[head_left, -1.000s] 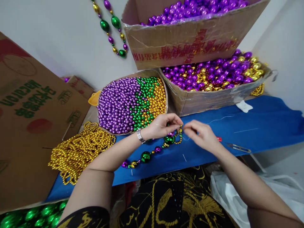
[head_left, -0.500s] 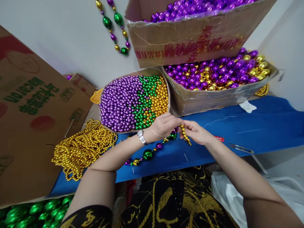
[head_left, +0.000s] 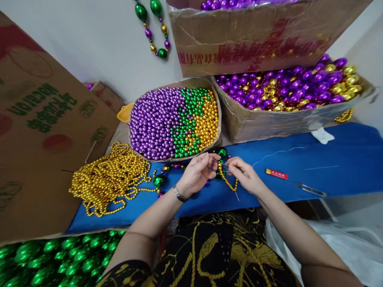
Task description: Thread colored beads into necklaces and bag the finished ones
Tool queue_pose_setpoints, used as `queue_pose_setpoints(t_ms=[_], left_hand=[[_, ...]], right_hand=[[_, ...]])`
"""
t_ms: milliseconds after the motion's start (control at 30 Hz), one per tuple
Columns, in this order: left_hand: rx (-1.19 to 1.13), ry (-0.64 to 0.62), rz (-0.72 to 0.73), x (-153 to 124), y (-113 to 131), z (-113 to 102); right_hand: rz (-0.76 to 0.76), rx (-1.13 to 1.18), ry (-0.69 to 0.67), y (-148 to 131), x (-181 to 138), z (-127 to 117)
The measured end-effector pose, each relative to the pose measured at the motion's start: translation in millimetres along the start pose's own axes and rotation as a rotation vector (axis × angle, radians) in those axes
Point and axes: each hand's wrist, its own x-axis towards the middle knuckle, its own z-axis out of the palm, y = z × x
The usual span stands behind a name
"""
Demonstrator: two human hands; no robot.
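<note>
My left hand [head_left: 196,175] and my right hand [head_left: 243,174] meet over the blue table [head_left: 329,155], both pinching a beaded strand [head_left: 160,179] of green, purple and gold beads. A short loop of small gold beads [head_left: 228,182] hangs between the two hands, and a thin thread [head_left: 275,153] trails off to the right. The strand runs left past a large green bead toward a heap of gold bead chains [head_left: 110,177]. Behind the hands sits a round cardboard tray [head_left: 175,119] of purple, green and gold beads.
Stacked cardboard boxes of purple and gold beads [head_left: 287,89] fill the back right. A red lighter [head_left: 277,173] and small snips [head_left: 309,189] lie on the cloth to the right. A flat carton [head_left: 44,131] leans at left; green beads [head_left: 54,259] sit at lower left. A necklace [head_left: 155,28] hangs on the wall.
Both hands have dropped lower and closer to me with the strand. The strand's large green beads have shifted left toward the gold heap. The view has tilted down.
</note>
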Motion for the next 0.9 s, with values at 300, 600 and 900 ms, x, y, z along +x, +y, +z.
queue_pose_setpoints(t_ms=[300,600,900], left_hand=[[-0.148,-0.121,0.006,13,-8,8],[0.218,-0.120,0.140,19,20,-1],[0.485,-0.245,0.535,42,69,49]], right_hand=[[0.108,0.633,0.047,-47,13,3],[-0.015,0.337,0.036,-60,14,-10],[-0.650,-1.410,0.019,-126,33,-29]])
